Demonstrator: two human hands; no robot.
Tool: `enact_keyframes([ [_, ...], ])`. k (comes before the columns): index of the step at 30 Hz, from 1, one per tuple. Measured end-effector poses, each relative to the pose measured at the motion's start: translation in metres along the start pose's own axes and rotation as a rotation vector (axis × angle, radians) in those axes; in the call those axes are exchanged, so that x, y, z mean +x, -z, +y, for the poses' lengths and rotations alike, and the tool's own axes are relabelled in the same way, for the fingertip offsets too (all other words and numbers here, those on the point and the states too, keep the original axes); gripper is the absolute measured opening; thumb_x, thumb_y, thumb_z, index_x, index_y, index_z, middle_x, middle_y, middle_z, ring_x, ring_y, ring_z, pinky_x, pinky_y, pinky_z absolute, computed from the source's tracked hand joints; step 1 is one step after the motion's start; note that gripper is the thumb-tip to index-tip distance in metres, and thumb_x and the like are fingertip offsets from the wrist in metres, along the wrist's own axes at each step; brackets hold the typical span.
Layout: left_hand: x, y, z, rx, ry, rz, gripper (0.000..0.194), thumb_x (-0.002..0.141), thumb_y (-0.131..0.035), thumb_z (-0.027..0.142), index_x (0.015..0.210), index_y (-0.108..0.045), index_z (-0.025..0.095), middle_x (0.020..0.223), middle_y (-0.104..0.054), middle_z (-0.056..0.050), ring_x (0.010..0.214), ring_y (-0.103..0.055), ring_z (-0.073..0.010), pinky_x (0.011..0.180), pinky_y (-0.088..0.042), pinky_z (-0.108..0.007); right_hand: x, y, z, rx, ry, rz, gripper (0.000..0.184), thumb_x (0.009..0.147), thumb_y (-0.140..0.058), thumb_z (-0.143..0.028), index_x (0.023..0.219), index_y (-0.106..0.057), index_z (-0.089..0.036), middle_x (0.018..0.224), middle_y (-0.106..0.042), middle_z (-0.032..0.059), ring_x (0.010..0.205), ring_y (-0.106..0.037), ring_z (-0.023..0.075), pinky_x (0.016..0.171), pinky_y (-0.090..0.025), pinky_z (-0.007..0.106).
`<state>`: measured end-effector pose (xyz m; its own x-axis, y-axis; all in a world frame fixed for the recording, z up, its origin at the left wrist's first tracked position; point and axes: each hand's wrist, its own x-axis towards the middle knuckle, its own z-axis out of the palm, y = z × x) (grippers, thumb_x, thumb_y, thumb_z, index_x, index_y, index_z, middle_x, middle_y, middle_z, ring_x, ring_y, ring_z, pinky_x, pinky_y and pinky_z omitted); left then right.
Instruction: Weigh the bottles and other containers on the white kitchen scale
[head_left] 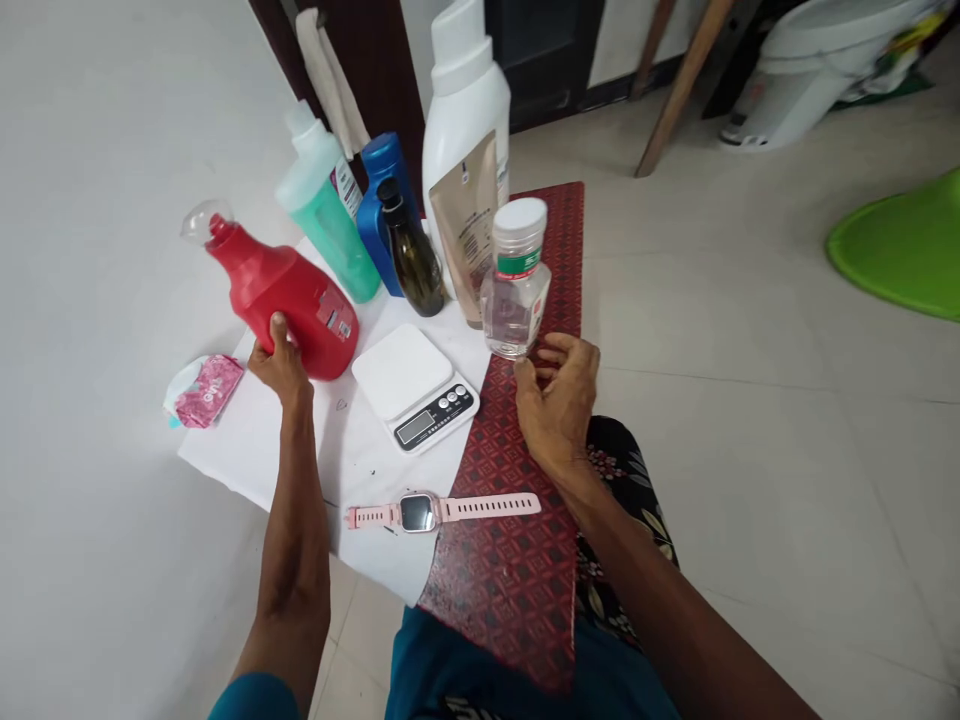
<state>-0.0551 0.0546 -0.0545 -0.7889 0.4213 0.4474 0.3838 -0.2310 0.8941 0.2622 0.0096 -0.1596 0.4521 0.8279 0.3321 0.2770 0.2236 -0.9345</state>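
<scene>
Nearest the body, a pink-strapped watch [417, 512] is being laid out flat, its strap being stretched across a white sheet [300, 455] and onto a red patterned cover [517, 560]. Beyond it, a white scale [409, 375] with a dark button panel is being supported by the sheet.

On the right, a clear jar [514, 305] is being kept upright at the sheet's edge; it is being topped by a white lid and ringed by a green-and-red band, and the far side is being glimpsed through its walls. The right hand [559, 400] is being held with curled fingers at its base; whether it is being gripped cannot be told.

On the left, a red bottle [289, 300] is being gripped low on its near side by the left hand [283, 370], thumb up. Its body is being seen as glossy and opaque, its red spout being covered by a clear cap.

Farther back, a dark bottle [414, 260], a beige tube [469, 225] and a blue bottle [371, 225] are being grouped, their contents being hidden. Green liquid is being shown in the lower part of a translucent bottle [326, 205]. Behind the tube, a white jug [461, 110] is being partly covered.
</scene>
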Motion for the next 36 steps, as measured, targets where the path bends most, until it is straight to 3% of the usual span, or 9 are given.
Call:
enact_keyframes([
  [3,-0.009,0.024,0.004,0.073,-0.053,0.119,0.057,0.08,-0.075,0.065,0.064,-0.039,0.025,0.054,-0.034,0.006,0.053,-0.031,-0.0097,0.051,-0.03,-0.027,0.0,0.0,-0.001,-0.002,0.007,0.003,0.032,0.091,-0.061,-0.033,0.121,-0.054,-0.026,0.12,-0.063,0.0086,0.108,-0.068,0.0251,0.088,-0.066,0.046],
  [11,-0.042,0.104,0.033,0.175,-0.066,0.185,0.052,0.076,-0.075,0.06,0.061,-0.039,0.026,0.051,-0.032,0.006,0.048,-0.031,-0.0109,0.047,-0.033,-0.03,0.002,-0.004,0.0,-0.008,0.039,0.01,0.033,0.089,-0.06,-0.033,0.12,-0.055,-0.026,0.121,-0.066,0.0106,0.111,-0.068,0.0266,0.093,-0.065,0.051],
  [17,-0.067,0.129,0.075,0.109,-0.023,0.196,0.048,0.074,-0.08,0.048,0.061,-0.041,0.025,0.052,-0.029,0.007,0.049,-0.026,-0.0094,0.046,-0.028,-0.029,0.003,-0.006,0.001,-0.018,0.052,-0.002,0.033,0.088,-0.06,-0.033,0.119,-0.053,-0.025,0.12,-0.066,0.0105,0.111,-0.068,0.0284,0.102,-0.062,0.057],
  [20,-0.073,0.124,0.098,-0.01,-0.064,0.166,0.055,0.078,-0.083,0.046,0.061,-0.035,0.025,0.054,-0.025,0.008,0.049,-0.024,-0.0085,0.046,-0.025,-0.028,0.002,-0.006,0.002,-0.018,0.039,-0.001,0.033,0.088,-0.06,-0.034,0.119,-0.052,-0.025,0.121,-0.064,0.011,0.111,-0.068,0.0286,0.1,-0.062,0.057],
  [24,-0.076,0.103,0.112,-0.111,-0.138,0.032,0.069,0.084,-0.085,0.062,0.062,-0.031,0.024,0.056,-0.024,0.008,0.049,-0.023,-0.0081,0.045,-0.024,-0.027,0.002,-0.006,0.002,-0.002,0.029,0.007,0.037,0.087,-0.06,-0.032,0.123,-0.052,-0.025,0.123,-0.062,0.0108,0.111,-0.067,0.0272,0.094,-0.064,0.051],
  [29,-0.085,0.063,0.104,-0.157,-0.116,-0.113,0.073,0.079,-0.085,0.07,0.061,-0.032,0.024,0.052,-0.026,0.009,0.047,-0.022,-0.0069,0.045,-0.025,-0.028,0.001,-0.005,0.002,-0.003,0.031,0.004,0.032,0.089,-0.059,-0.03,0.12,-0.051,-0.026,0.12,-0.062,0.0099,0.112,-0.065,0.0279,0.092,-0.063,0.051],
  [36,-0.101,0.023,0.095,-0.118,-0.084,-0.173,0.071,0.076,-0.083,0.074,0.063,-0.032,0.026,0.053,-0.026,0.009,0.048,-0.028,-0.0079,0.048,-0.03,-0.028,0.002,-0.005,0.001,0.005,0.033,0.009,0.032,0.09,-0.059,-0.029,0.121,-0.051,-0.027,0.121,-0.062,0.0096,0.11,-0.066,0.0269,0.092,-0.063,0.05],
])
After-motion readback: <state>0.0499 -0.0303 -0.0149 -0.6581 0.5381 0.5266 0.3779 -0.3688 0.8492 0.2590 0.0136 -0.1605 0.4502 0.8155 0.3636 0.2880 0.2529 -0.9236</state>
